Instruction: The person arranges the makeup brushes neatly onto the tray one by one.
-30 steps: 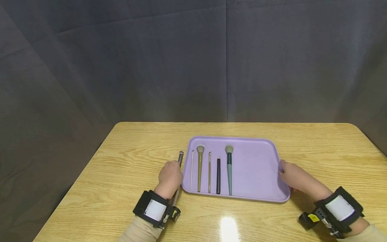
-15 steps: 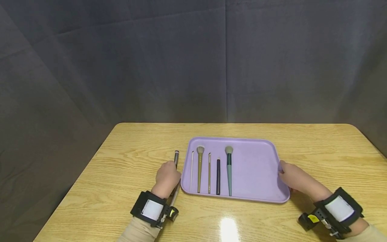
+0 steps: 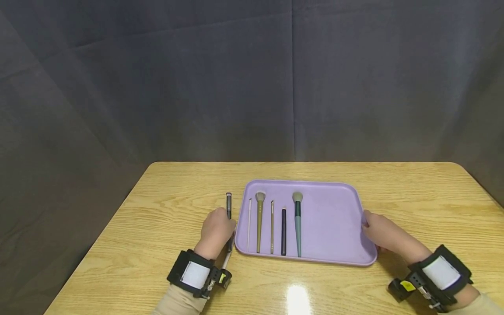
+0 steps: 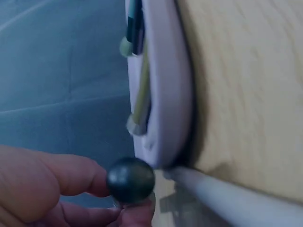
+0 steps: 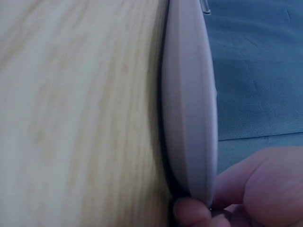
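My left hand (image 3: 217, 227) pinches a dark-handled makeup brush (image 3: 229, 206) left of the lilac tray (image 3: 330, 218). The brush's rounded dark handle end (image 4: 130, 179) shows between thumb and fingers in the left wrist view. Close by, a pale slim handle (image 4: 227, 196) lies on the table against the tray's corner, its far part hidden by the hand in the head view. At the tray's right rim, my right hand (image 3: 387, 229) grips the edge, fingertips (image 5: 191, 211) under it. Inside the tray stand in a row a white thin brush (image 3: 249, 225), a gold brush (image 3: 259, 223) and several others.
Further right in the row are a thin brown brush (image 3: 272, 227), a black one (image 3: 284, 232) and a green brush (image 3: 298, 223). The wooden table (image 3: 169, 188) runs back to a dark grey curtain (image 3: 220, 87).
My left hand has shifted slightly left, away from the tray, with the dark brush turned more upright and apart from the pale handle. My right hand stays on the tray rim.
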`<action>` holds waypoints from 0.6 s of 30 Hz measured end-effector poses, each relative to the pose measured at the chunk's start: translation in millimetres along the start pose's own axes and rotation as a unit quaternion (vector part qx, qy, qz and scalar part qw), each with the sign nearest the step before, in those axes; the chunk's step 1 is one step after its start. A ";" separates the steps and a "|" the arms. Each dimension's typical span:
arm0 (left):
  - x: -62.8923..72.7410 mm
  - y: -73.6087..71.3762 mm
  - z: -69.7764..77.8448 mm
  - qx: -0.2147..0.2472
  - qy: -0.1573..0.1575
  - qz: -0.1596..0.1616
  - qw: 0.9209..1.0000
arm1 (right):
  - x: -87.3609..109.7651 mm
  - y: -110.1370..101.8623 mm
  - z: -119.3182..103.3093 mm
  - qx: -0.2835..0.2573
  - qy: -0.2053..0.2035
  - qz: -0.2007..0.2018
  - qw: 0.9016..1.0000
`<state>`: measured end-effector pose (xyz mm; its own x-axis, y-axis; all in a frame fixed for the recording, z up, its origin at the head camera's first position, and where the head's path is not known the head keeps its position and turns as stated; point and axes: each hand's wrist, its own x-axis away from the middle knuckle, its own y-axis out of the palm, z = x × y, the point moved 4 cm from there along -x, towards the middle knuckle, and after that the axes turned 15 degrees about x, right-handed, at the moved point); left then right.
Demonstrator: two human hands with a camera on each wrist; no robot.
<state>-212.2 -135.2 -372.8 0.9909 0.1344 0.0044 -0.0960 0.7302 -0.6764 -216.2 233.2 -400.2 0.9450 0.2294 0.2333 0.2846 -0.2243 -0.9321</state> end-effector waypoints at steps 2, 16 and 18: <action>1.2 0.5 4.5 0.008 0.009 0.001 1.000 | -0.2 0.3 0.7 0.000 0.001 0.001 1.000; 6.7 8.2 19.6 0.027 0.033 -0.010 0.999 | -2.0 2.2 2.6 -0.001 0.000 0.007 1.000; 6.8 10.1 20.7 0.028 0.036 -0.013 0.999 | -1.7 2.3 2.3 -0.002 0.000 0.007 1.000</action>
<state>-208.3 -113.1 -364.3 0.9971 0.0683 -0.0323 -0.0733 0.7700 -0.6338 -217.5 234.4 -403.4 0.9489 0.2265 0.2196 0.2713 -0.2307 -0.9344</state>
